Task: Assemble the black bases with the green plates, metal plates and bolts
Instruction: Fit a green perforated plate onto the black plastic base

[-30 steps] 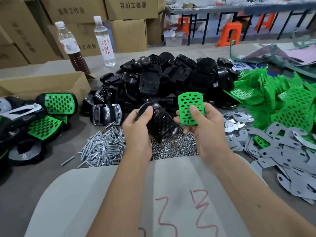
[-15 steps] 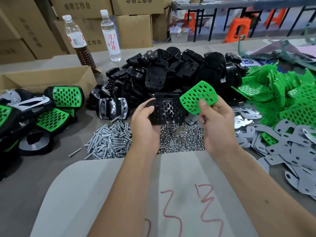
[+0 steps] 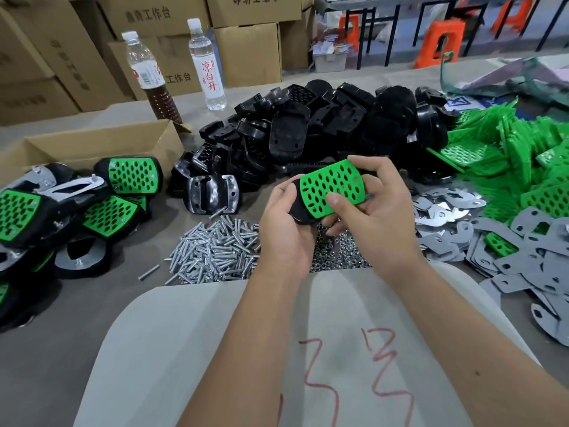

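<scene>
Left hand point(image 3: 284, 229): curled round the near, rounded end of a black base point(image 3: 300, 211), fingers under it and thumb at its edge, gripping it above the bench point(image 3: 61, 349).
Right hand point(image 3: 374, 204): thumb pressing on the face of a green plate point(image 3: 334, 188) and fingers wrapped over its far end, so it grips plate and base together.
Change: half a second ago the plate was held apart, up and to the right of the base, tilted in the right hand; now it lies flat on the base and covers nearly all of it (only a dark crescent shows at the left end).
Meaning for the task: I judge the plate-to-base step is at the seating stage, laid on but not visibly snapped home; a metal plate and bolts are not yet on this piece.
Long axis: plate and base run from lower left to upper right, across the person's front, the right end a little farther away and higher.
Facing: the perforated green face is turned up toward the camera; whether the edges sit flush cannot be told.
Supplies: bolts point(image 3: 215, 251) heaped just left of the hands, nuts point(image 3: 341, 257) beneath them, metal plates point(image 3: 480, 238) to the right, loose bases point(image 3: 323, 134) behind.
Finished pieces point(image 3: 132, 175): piled at the left by a cardboard box point(image 3: 92, 143).
</scene>
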`<state>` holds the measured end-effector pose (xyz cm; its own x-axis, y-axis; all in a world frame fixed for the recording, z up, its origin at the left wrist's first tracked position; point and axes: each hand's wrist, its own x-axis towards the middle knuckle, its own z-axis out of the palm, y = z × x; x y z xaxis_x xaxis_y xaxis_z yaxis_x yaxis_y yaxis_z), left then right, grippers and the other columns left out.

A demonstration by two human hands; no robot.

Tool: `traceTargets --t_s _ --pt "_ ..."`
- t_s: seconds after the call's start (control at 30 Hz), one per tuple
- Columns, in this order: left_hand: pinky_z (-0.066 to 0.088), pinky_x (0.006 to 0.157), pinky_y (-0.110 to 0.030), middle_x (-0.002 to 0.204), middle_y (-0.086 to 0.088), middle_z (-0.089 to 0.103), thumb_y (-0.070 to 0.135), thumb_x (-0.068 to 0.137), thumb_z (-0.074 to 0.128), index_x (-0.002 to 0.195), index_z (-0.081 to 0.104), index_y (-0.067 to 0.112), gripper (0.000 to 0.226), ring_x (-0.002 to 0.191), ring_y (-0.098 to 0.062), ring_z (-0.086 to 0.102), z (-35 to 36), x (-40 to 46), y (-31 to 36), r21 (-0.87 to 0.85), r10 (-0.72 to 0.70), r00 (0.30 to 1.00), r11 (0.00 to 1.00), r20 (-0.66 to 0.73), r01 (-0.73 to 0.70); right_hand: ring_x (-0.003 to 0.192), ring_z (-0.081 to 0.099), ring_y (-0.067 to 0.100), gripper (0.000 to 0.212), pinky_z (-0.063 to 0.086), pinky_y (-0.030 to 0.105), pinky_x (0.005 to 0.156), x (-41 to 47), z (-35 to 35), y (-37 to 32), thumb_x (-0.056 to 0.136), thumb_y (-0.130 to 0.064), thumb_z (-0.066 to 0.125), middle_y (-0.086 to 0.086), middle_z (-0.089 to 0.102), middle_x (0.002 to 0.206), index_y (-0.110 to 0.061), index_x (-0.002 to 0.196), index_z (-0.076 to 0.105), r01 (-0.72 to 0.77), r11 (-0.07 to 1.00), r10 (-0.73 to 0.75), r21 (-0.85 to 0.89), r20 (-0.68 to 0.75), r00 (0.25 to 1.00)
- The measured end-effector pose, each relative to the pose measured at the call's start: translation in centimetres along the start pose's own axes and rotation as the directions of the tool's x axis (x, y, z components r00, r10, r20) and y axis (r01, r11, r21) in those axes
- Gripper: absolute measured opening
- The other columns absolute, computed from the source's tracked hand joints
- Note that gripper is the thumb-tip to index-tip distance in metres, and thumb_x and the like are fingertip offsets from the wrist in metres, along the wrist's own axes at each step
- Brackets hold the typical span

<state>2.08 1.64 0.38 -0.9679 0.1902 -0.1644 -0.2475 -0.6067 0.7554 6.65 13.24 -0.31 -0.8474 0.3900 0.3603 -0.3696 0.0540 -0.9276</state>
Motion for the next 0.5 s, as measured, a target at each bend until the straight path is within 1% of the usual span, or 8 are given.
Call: traceTargets --t_s 0.03,0.07,0.13,0.2,0.3,0.37,0.43,0.5 --pt "0.055 0.08 -0.042 0.108 -0.02 0.07 0.016 0.109 0.041 0.115 0.063 0.005 0.025 0.098 -0.031 0.067 0.03 -0.08 0.03 -0.002 -0.001 1.0 1.0 0.008 0.001 0.061 0.073 0.028 0.044 0.058 0.034 0.052 -0.01 0.01 0.1 0.093 -0.003 0.075 0.005 0.073 0.097 -0.019 0.128 0.054 0.012 0.998 -0.013 -0.066 -0.006 1.0" --pt "0.055 0.083 -0.042 0.109 -0.02 0.069 0.015 0.109 0.041 0.115 0.063 0.006 0.025 0.099 -0.031 0.066 0.03 -0.12 0.04 -0.005 0.002 1.0 1.0 0.012 -0.002 0.062 0.072 0.026 0.044 0.058 0.035 0.052 -0.01 0.07 0.22 0.091 -0.008 0.078 0.001 0.073 0.095 -0.024 0.126 0.056 0.03 0.988 -0.033 -0.152 -0.019 0.999" --pt "0.054 0.09 -0.044 0.114 -0.021 0.066 0.013 0.109 0.041 0.114 0.063 0.006 0.024 0.104 -0.031 0.064 -0.06 -0.13 -0.01 -0.007 0.013 1.0 1.0 0.012 -0.013 0.068 0.071 0.026 0.044 0.061 0.043 0.058 -0.04 0.2 0.44 0.088 -0.019 0.083 -0.004 0.074 0.089 -0.03 0.121 0.057 0.058 0.957 -0.07 -0.284 -0.032 0.997" --pt "0.055 0.089 -0.043 0.115 -0.021 0.066 0.013 0.11 0.041 0.113 0.064 0.008 0.024 0.104 -0.031 0.064 -0.23 -0.09 -0.02 0.002 0.025 1.0 1.0 0.0 -0.025 0.069 0.069 0.029 0.042 0.06 0.052 0.061 0.03 0.26 0.65 0.086 -0.024 0.084 -0.001 0.074 0.084 -0.031 0.116 0.055 0.062 0.945 -0.069 -0.321 -0.013 0.998" --pt "0.058 0.085 -0.039 0.113 -0.019 0.067 0.013 0.11 0.042 0.112 0.065 0.007 0.024 0.099 -0.028 0.066 -0.41 -0.23 -0.03 0.008 0.038 0.999 0.999 -0.014 -0.038 0.07 0.068 0.037 0.04 0.057 0.056 0.06 0.38 -0.12 0.75 0.086 -0.028 0.083 0.003 0.075 0.083 -0.032 0.114 0.054 0.054 0.94 -0.043 -0.336 0.039 0.998" --pt "0.058 0.084 -0.039 0.11 -0.017 0.068 0.012 0.109 0.044 0.11 0.067 0.008 0.024 0.096 -0.026 0.067 -0.48 -0.26 -0.04 0.013 0.05 0.998 0.999 -0.028 -0.05 0.07 0.068 0.038 0.04 0.056 0.056 0.059 0.5 -0.39 0.73 0.086 -0.03 0.081 0.002 0.075 0.084 -0.031 0.115 0.053 0.082 0.924 -0.063 -0.374 0.063 0.996" --pt "0.058 0.084 -0.04 0.105 -0.014 0.07 0.013 0.108 0.046 0.109 0.069 0.009 0.024 0.094 -0.025 0.068 -0.47 -0.23 -0.03 0.022 0.048 0.998 0.999 -0.042 -0.047 0.067 0.068 0.035 0.04 0.056 0.055 0.057 0.49 -0.36 0.67 0.086 -0.029 0.081 0.0 0.075 0.082 -0.031 0.113 0.052 0.098 0.912 -0.086 -0.398 0.049 0.995" --pt "0.061 0.074 -0.036 0.1 -0.011 0.072 0.013 0.107 0.051 0.11 0.069 0.008 0.019 0.088 -0.022 0.07 -0.33 -0.19 0.12 0.036 0.035 0.998 0.999 -0.048 -0.033 0.064 0.068 0.031 0.04 0.056 0.053 0.056 0.42 -0.08 0.68 0.085 -0.027 0.082 0.001 0.074 0.079 -0.031 0.11 0.052 0.092 0.913 -0.09 -0.397 0.024 0.996"
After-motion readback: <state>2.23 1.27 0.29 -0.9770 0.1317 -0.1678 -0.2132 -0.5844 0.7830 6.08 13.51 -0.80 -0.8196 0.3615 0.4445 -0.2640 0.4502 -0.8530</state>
